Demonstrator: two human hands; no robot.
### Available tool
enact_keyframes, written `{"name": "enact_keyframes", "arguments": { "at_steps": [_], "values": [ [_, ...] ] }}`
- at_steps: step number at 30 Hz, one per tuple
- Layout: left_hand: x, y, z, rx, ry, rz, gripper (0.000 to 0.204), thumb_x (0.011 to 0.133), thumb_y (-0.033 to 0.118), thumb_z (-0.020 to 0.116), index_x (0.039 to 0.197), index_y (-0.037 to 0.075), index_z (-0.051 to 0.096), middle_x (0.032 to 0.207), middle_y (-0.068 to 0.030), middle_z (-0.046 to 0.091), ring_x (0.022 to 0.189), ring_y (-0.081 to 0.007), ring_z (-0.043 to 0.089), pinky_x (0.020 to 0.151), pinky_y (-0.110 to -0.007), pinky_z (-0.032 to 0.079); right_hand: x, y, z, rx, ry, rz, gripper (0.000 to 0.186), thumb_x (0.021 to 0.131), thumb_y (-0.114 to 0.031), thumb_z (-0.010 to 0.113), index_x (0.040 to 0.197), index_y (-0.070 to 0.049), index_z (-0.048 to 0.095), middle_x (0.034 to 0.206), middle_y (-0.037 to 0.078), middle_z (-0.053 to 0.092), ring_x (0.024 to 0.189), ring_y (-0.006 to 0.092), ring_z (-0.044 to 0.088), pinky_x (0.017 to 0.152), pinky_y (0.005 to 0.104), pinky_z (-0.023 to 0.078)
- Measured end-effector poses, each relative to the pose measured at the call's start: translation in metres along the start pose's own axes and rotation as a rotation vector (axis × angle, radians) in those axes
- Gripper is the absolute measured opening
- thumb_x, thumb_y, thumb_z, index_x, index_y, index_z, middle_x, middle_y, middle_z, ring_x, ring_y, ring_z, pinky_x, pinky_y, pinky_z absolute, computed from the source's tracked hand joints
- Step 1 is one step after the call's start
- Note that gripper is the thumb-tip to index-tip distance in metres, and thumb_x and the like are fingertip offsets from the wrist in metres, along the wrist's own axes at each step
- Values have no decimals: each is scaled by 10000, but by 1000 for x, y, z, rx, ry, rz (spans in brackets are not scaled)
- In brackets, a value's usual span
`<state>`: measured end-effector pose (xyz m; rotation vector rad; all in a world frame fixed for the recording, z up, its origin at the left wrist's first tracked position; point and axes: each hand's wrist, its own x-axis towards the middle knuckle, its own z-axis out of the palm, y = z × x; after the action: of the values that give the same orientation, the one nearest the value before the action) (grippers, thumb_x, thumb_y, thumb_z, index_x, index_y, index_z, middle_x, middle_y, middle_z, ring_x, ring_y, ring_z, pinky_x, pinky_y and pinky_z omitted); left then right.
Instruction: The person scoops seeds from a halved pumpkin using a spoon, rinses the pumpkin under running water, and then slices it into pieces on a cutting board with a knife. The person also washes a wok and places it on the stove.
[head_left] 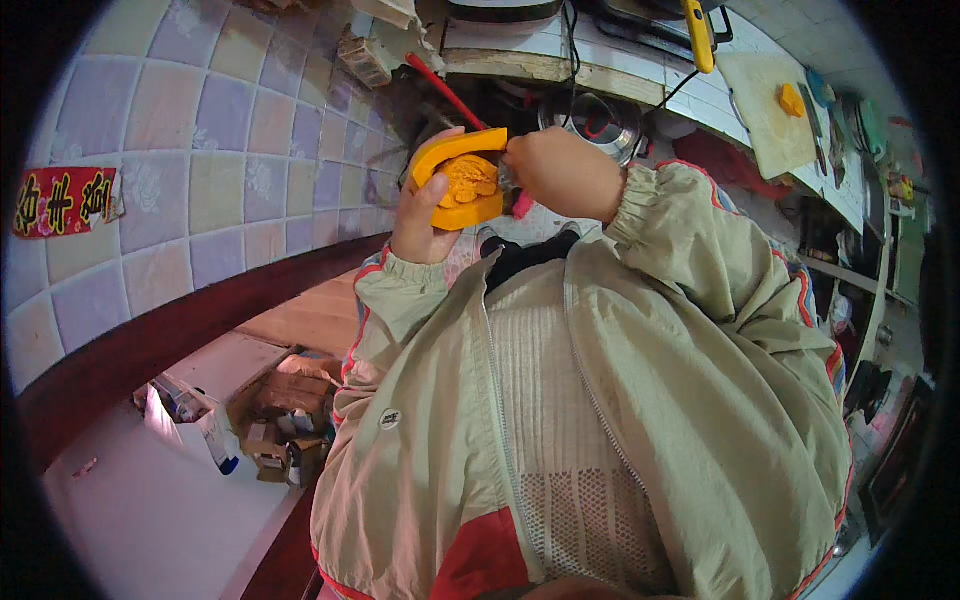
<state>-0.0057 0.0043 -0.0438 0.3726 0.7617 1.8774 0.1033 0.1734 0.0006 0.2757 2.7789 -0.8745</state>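
Note:
My left hand [422,208] is wrapped round a thick piece of orange pumpkin [472,214], its thumb over the near edge and its fingers behind. The pumpkin's curved wall surrounds a hollow with stringy, rough pulp [467,180] in it, facing me. At the pumpkin's right edge is my right hand [565,172], its fingers curled closed. A small greyish part shows just below those fingers, beside the pulp. The hand hides most of it, so its kind cannot be told.
A white-tiled counter [640,85] runs along the far side, with a yellow handle [698,38] over its edge. At right, a cutting board [765,115] bears an orange chunk [791,100] beside a knife [817,130]. Below the counter stands a round metal vessel [620,125]. A red stick [440,86] leans near the tiled wall [230,110].

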Motion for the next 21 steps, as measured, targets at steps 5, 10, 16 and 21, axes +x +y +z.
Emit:
{"name": "enact_keyframes", "arguments": {
  "at_steps": [5,10,16,21],
  "values": [
    [6,-5,-5,41,-40,39,598,871,270,597,1367,26,369,1281,-143,497,1145,-255,530,984,-403,439,-19,0,-14,-66,105,35,134,833,-107,539,805,1,613,741,202,632,718,393,628,633,454,505],
    [10,-7,-7,-85,51,47,663,905,447,549,1413,85,325,1353,-178,445,1168,-338,512,937,-488,467,-27,18,-17,-48,234,50,153,844,-115,542,786,9,609,726,209,616,717,407,611,652,471,488],
    [15,-15,12,53,12,116,745,897,571,500,1418,69,323,1369,-154,441,1230,-289,471,1012,-457,412,-18,30,1,-19,191,-23,217,874,-154,546,782,34,604,715,225,597,721,412,598,651,476,477],
    [17,-17,16,97,-16,147,756,884,569,530,1395,46,337,1340,-131,456,1229,-257,471,1033,-411,389,-21,20,-5,60,196,15,237,880,-169,551,770,34,606,712,227,591,704,425,583,644,479,472]
  ]
}}
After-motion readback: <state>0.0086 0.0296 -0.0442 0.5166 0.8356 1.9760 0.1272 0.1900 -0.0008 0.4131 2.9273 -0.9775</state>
